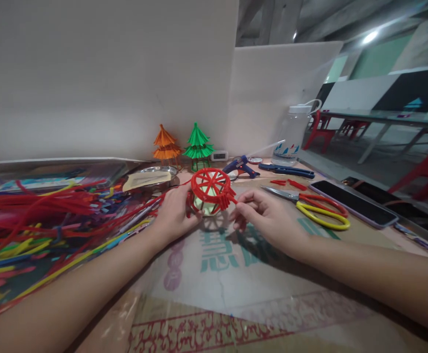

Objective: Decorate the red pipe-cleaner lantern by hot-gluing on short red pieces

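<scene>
A red pipe-cleaner frame (211, 180), round with wheel-like spokes on top and posts beneath, stands tilted over the plastic-covered table. My left hand (176, 208) grips its left side, fingers wrapped behind and thumb at the lower edge. On the frame's right rim sits a row of short red folded pieces (226, 198). At the end of that row, my right hand (256, 211) pinches a short red pipe-cleaner piece (236, 201) between thumb and forefinger. Behind the frame are an orange pipe-cleaner pavilion (165, 146) and a green pipe-cleaner pavilion (198, 147).
Loose pipe cleaners (33, 211) in many colours pile up at left, near a metal dish (157, 176). Rightward lie a blue glue gun (242, 167), pliers (285, 170), scissors (322, 211) and a phone (352, 202). A water bottle (293, 135) stands behind.
</scene>
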### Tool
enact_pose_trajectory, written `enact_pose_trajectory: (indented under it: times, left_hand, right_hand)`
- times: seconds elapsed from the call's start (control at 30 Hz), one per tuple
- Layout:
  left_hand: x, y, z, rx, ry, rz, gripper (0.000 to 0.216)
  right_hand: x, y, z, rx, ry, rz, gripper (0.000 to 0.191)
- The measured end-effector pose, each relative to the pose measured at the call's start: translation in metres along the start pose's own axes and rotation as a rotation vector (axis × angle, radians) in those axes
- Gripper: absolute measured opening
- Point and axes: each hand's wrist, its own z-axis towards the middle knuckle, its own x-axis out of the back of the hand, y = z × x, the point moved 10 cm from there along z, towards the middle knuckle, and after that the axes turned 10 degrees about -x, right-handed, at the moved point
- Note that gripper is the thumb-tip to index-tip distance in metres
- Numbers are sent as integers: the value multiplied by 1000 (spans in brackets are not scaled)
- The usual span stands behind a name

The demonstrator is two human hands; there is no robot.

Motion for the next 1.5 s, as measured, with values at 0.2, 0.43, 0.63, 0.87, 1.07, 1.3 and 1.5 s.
enact_pose_trajectory:
  times: [0.2, 0.43, 0.63, 0.87, 1.07, 1.3, 1.5]
  left_hand:
    - [1, 1, 0, -3, -5, 21, 65]
    - [2, 6, 0, -50, 11, 54, 64]
    - [2, 7, 0, -53, 0, 44, 64]
    - [4, 10, 0, -65, 11, 48, 64]
    - [3, 8, 0, -26, -16, 43, 61]
    - [3, 10, 1, -39, -11, 32, 62]
    - [5, 11, 3, -31, -7, 30, 64]
  right_hand:
    - [-1, 6, -5, 61, -9, -118, 24]
    - [-5, -1, -9, 99, 15, -166, 24]
    - [-2, 6, -4, 45, 32, -188, 24]
    - [-4, 9, -3, -11, 21, -141, 26]
    - [-12, 22, -1, -177, -39, -9, 29]
    - [-17, 35, 0, -295, -73, 110, 33]
    - [-25, 44, -3, -369, -109, 222, 34]
